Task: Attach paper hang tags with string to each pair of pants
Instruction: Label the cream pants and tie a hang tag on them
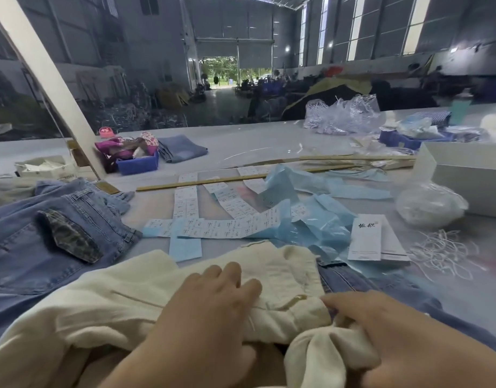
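While your left hand (210,309) lies palm-down on the cream pants (146,301), its fingers (230,273) are spread loosely and flat across the cloth near the waistband, pressing on it but not closed around anything. Your right hand (381,323) rests just beside it, its fingers curled down onto a bunched fold of the same cream cloth; whether they truly pinch that fold you cannot tell from this view. The cream pants lie across the near edge of the table (241,144), over a pair of blue jeans (367,281) whose waistband shows just right of them. A second pair of blue jeans (59,228) lies spread to your left, with a dark patterned patch sticking out of its back pocket. The paper hang tags (372,236) sit in a small stack to your right front, white with dark printed characters, apart from both hands. Just right of that stack lies a loose tangle of white string (442,253). Straight ahead, strips of printed labels (210,231) lie mixed with light blue backing paper (319,231). Beyond them a long wooden ruler (199,182) crosses the table, and a blue bin (137,165) stands far left beside folded jeans.
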A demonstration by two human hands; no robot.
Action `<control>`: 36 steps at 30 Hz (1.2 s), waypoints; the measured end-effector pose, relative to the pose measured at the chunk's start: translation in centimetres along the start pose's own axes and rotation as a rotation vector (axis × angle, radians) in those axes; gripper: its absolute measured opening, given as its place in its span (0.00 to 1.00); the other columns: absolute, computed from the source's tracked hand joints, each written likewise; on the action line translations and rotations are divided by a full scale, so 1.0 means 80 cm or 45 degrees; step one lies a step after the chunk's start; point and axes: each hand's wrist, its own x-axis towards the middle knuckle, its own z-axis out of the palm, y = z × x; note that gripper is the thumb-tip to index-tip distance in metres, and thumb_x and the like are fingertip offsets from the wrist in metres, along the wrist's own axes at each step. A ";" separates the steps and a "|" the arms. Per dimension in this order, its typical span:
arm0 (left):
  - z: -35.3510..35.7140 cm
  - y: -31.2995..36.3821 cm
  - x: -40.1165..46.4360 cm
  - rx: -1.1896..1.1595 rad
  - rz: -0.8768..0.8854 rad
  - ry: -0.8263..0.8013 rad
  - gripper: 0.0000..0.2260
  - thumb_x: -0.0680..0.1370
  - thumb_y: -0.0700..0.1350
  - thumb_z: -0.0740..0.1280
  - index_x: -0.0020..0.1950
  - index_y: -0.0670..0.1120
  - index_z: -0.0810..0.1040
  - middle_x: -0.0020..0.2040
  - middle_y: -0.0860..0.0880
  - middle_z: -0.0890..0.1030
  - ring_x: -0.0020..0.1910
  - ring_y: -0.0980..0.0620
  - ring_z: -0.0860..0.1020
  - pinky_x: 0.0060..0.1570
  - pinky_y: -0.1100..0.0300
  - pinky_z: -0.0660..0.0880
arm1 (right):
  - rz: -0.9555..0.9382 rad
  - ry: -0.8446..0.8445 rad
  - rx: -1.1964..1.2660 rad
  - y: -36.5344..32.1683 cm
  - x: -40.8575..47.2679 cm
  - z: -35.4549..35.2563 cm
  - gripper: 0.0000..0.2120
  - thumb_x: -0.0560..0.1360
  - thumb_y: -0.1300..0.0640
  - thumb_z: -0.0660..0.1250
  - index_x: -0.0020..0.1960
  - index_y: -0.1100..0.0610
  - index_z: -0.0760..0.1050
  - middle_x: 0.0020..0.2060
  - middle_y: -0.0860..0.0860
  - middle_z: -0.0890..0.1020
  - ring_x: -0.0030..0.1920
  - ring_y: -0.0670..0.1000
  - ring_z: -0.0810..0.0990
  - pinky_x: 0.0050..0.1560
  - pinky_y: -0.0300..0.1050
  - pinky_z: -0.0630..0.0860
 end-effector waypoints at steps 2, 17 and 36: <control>-0.003 0.002 0.004 0.017 -0.130 0.147 0.13 0.74 0.58 0.60 0.55 0.56 0.67 0.54 0.55 0.70 0.56 0.51 0.72 0.48 0.57 0.66 | 0.141 -0.005 0.069 0.003 -0.004 -0.006 0.18 0.72 0.51 0.67 0.61 0.44 0.71 0.48 0.32 0.76 0.48 0.32 0.74 0.47 0.27 0.71; 0.029 0.027 0.000 -0.473 0.187 0.548 0.13 0.68 0.54 0.65 0.51 0.54 0.71 0.38 0.52 0.78 0.34 0.52 0.78 0.33 0.61 0.75 | 0.325 0.140 0.096 0.054 -0.037 0.005 0.25 0.66 0.39 0.67 0.61 0.30 0.65 0.59 0.30 0.67 0.63 0.38 0.66 0.65 0.41 0.64; -0.017 0.077 0.046 -0.465 -0.037 -0.124 0.21 0.65 0.73 0.60 0.41 0.58 0.61 0.41 0.57 0.69 0.40 0.58 0.68 0.36 0.62 0.61 | 0.374 0.113 0.852 0.037 -0.044 -0.025 0.35 0.56 0.19 0.65 0.46 0.46 0.82 0.35 0.47 0.83 0.35 0.49 0.80 0.40 0.48 0.74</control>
